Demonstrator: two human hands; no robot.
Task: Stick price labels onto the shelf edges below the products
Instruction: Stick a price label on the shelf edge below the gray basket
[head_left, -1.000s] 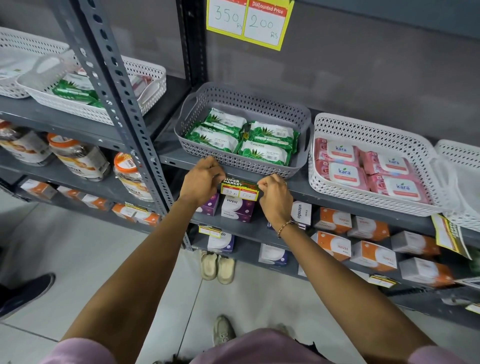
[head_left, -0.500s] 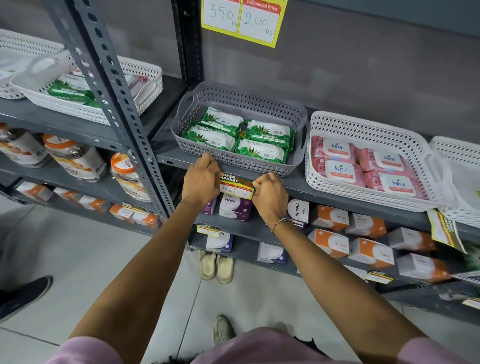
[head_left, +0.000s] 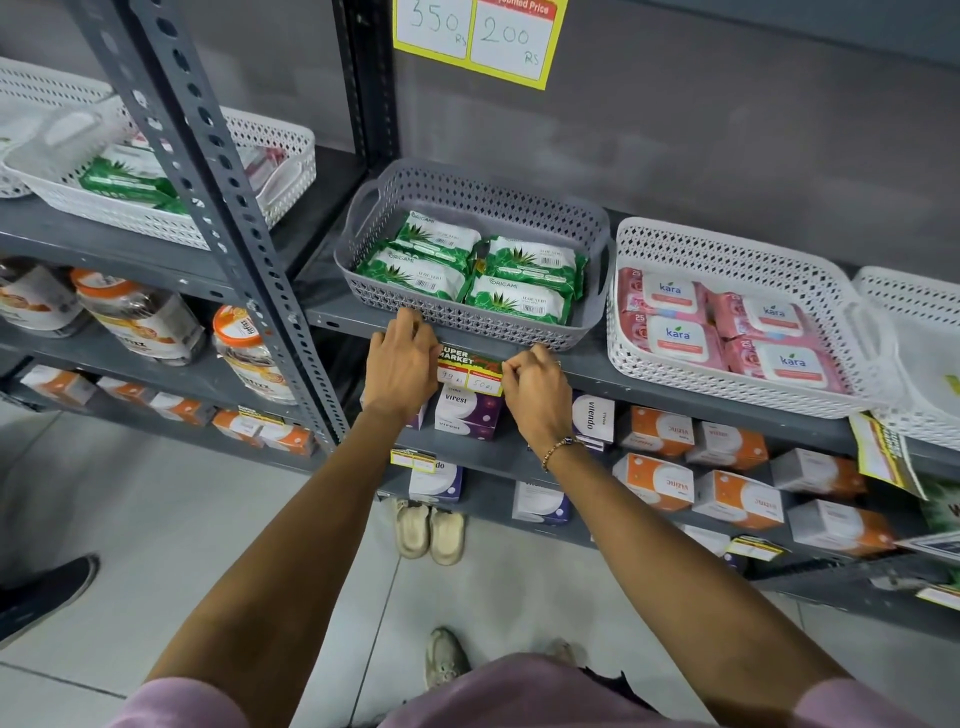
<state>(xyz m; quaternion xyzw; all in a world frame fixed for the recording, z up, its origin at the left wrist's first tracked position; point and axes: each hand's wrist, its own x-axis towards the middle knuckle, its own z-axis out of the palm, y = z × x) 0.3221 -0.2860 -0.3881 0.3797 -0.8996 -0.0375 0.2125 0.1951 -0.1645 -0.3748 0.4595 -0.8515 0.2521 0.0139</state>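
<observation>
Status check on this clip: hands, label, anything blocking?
Left hand and right hand pinch opposite ends of price label. Label against shelf edge below grey basket. Nothing in the way.

Grey lattice basket (head_left: 457, 208) holds green leaf-printed packs (head_left: 519, 304); white lattice basket (head_left: 737, 260) holds pink packs (head_left: 779, 358); price label (head_left: 470, 370) yellow, red, green.
</observation>
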